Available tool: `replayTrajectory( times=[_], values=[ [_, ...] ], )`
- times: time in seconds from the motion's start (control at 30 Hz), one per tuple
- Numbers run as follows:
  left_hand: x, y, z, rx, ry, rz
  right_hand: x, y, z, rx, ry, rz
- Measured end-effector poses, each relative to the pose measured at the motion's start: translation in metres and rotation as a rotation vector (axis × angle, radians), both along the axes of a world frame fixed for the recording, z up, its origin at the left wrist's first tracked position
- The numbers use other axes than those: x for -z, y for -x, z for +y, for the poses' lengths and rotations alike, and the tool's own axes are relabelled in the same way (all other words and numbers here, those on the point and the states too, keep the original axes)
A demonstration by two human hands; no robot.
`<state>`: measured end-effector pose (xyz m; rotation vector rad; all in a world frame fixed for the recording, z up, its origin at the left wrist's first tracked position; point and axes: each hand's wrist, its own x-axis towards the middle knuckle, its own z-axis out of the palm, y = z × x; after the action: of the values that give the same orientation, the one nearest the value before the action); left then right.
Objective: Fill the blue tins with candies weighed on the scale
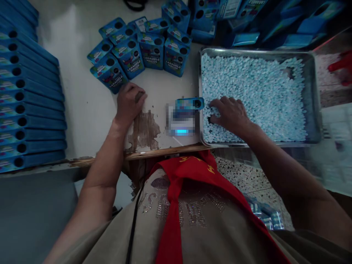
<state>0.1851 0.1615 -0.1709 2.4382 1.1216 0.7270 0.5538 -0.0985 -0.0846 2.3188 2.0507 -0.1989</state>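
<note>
My left hand (129, 102) rests on the worktable, fingers loosely curled, just below a blue candy box printed "CARAMELO MACIZO" (111, 75). Nothing shows in its grasp. Over the left part of a metal tray (261, 144), my right hand (232, 113) reaches into small pale blue candies (253, 91). Its thumb and forefinger are apart, with candies between them; the fingertips are partly hidden. Between my hands, a small blue box (189, 104) with a dark round hole on top stands on a digital scale (181, 126) with a lit display. The scale is partly blurred out.
Several more blue boxes (154, 51) stand in a group behind my left hand. Tall rows of blue boxes (30, 110) line the left side. Further boxes (275, 25) fill the back right. The table's worn wooden edge (165, 151) runs before my red apron (189, 168).
</note>
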Motion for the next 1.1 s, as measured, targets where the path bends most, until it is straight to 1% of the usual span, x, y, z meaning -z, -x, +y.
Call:
replayTrajectory(
  times=[0.07,0.13,0.2,0.27,0.33,0.43,0.57,0.67,0.77,0.83,0.9,1.0,1.1],
  values=[
    [0.000,-0.001,-0.001,0.001,-0.002,-0.003,-0.001,-0.011,0.006,0.064,0.007,0.061],
    [0.000,-0.002,-0.002,-0.005,0.017,-0.002,-0.006,-0.022,0.006,0.137,-0.001,0.139],
    [-0.001,-0.003,-0.003,-0.010,0.045,-0.004,-0.013,-0.030,0.001,0.191,-0.055,0.227],
    [-0.002,-0.004,-0.004,-0.009,0.052,-0.015,-0.022,-0.033,-0.006,0.213,-0.109,0.319],
    [-0.002,-0.004,-0.004,-0.007,0.040,-0.021,-0.030,-0.033,-0.011,0.222,-0.093,0.402],
    [0.001,-0.003,-0.002,-0.005,0.020,-0.023,-0.037,-0.028,-0.012,0.243,-0.032,0.438],
    [0.005,0.000,0.000,0.019,-0.001,-0.062,-0.046,-0.019,-0.004,0.340,-0.086,0.539],
    [0.006,0.002,0.001,0.029,-0.032,-0.078,-0.062,-0.008,0.006,0.390,-0.062,0.648],
    [0.006,0.002,0.003,0.030,-0.043,-0.066,-0.084,0.007,0.019,0.353,-0.078,0.742],
    [0.007,0.002,0.004,0.021,-0.023,-0.067,-0.098,0.018,0.029,0.284,-0.109,0.756],
    [0.007,0.002,0.005,0.020,-0.002,-0.071,-0.106,0.030,0.038,0.189,-0.120,0.714],
    [0.007,0.001,0.005,0.028,0.005,-0.067,-0.108,0.045,0.049,0.044,-0.137,0.630],
    [0.007,0.001,0.005,0.025,0.002,-0.053,-0.102,0.052,0.056,-0.023,-0.192,0.615]
  ],
)
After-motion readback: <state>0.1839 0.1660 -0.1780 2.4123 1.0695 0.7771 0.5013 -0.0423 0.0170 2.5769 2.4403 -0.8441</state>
